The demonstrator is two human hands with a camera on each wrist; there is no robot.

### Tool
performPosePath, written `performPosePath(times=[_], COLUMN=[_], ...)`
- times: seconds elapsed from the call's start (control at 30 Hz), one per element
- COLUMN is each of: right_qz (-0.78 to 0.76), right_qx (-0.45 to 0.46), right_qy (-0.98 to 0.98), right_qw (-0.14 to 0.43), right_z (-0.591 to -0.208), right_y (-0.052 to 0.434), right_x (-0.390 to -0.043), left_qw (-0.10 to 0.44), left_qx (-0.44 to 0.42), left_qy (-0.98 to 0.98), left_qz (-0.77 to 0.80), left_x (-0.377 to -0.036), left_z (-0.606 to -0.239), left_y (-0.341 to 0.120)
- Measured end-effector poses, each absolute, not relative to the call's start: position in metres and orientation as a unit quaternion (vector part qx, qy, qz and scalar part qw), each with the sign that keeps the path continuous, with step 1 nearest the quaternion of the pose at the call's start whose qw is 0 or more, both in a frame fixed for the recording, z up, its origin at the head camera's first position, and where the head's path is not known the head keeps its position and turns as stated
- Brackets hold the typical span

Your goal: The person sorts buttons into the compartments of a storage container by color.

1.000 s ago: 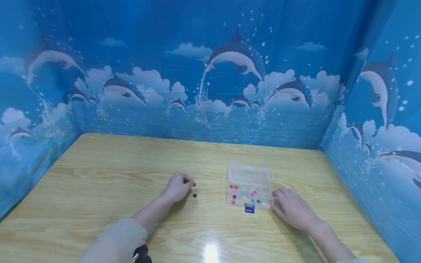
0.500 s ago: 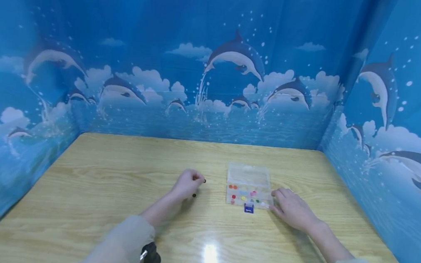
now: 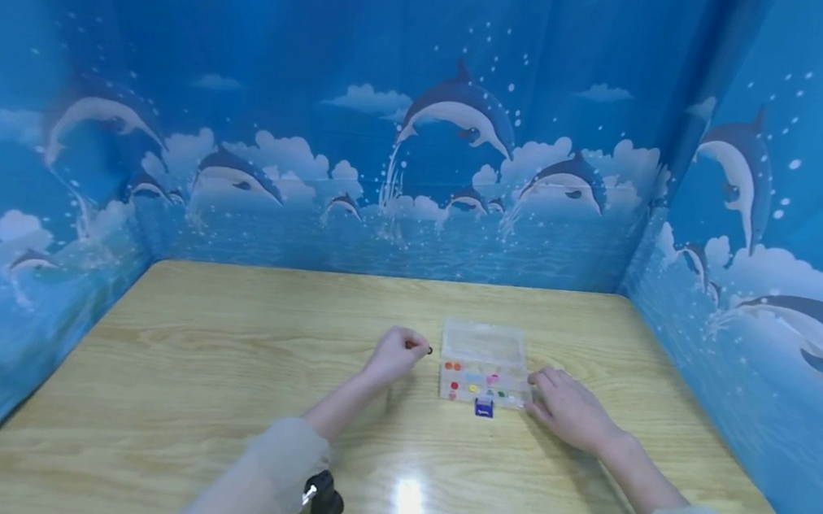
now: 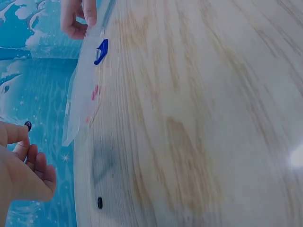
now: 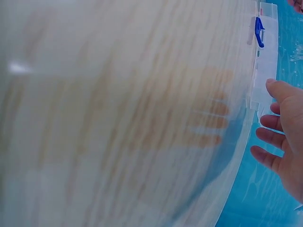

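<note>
My left hand [image 3: 394, 355] pinches a small, round black button [image 4: 28, 126] between thumb and fingertip, held above the table just left of a clear plastic box [image 3: 447, 391]. A second black button [image 4: 100, 203] lies on the wood; in the head view the left arm hides it. The box stands with its lid [image 3: 483, 343] laid back and its blue latch [image 3: 484, 408] toward the front. Small red, orange, yellow, pink and green pieces sit in its compartments. Against the box's right edge rests my right hand [image 3: 566, 407], thumb and fingers extended along that side.
A light wooden table [image 3: 229, 331] carries everything, with a glare spot near its front. Blue cloth printed with dolphins [image 3: 461, 114] hangs behind the table and along both sides. Each wrist wears a dark camera [image 3: 326, 501].
My left hand has moved right and slightly away across the table, bringing the pinched button close to the box. My right hand stays at the box's right edge.
</note>
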State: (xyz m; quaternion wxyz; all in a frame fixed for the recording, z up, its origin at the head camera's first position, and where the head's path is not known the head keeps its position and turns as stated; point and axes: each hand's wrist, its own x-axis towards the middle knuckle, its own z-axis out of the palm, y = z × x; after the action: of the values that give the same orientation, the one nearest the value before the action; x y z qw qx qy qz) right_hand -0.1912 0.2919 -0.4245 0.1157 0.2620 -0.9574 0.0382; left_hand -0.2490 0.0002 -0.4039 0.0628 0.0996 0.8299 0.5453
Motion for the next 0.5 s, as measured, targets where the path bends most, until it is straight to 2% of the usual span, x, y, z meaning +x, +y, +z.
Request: performPosePath(times=[0.33, 0.5], right_qz=[0.041, 0.042], right_qx=[0.263, 0.261], right_qy=[-0.957, -0.958], right_qw=[0.112, 0.113], right_z=[-0.425, -0.426], right_y=[0.292, 0.292], right_x=[-0.191, -0.193], left_qw=[0.062, 0.08], left_qx=[0.107, 0.103], left_qy=[0.816, 0.806], left_qz=[0.564, 0.578], left_x=[-0.248, -0.249], left_z=[-0.402, -0.401], left_y=[0.026, 0.038])
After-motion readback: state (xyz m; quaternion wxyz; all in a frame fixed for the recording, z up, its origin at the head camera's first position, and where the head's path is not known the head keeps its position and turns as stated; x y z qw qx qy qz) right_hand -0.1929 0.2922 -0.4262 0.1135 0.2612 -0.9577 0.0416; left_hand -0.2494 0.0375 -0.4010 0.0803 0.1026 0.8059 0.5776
